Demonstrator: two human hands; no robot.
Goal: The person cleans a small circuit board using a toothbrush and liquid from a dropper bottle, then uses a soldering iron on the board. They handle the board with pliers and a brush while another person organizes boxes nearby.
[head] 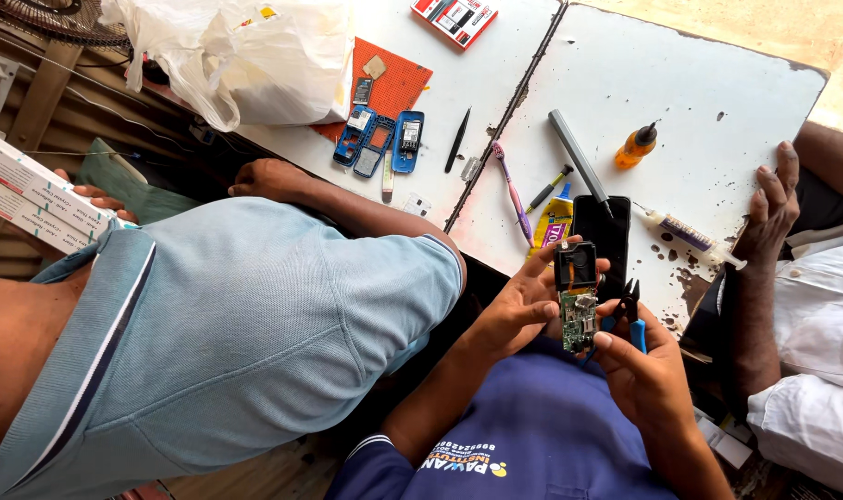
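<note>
Green phone circuit board (577, 310) (black module on its top end) pinched upright in the left hand (518, 310), just off the near edge of the white table (625, 83). Right hand (648, 375) clenched around blue-handled cutters (632, 310), thumb tip touching the board's lower end. Right behind the board, flat on the table by the near edge: a black phone (600, 236), with a yellow glue tube (553, 222) beside it and a syringe (685, 231) toward the right edge. Further in, an orange bottle (637, 146) and a pink toothbrush (512, 190). Blue phone shells (380, 143) near the far-left corner. Somebody else's hand (773, 204) resting on the right edge.
</note>
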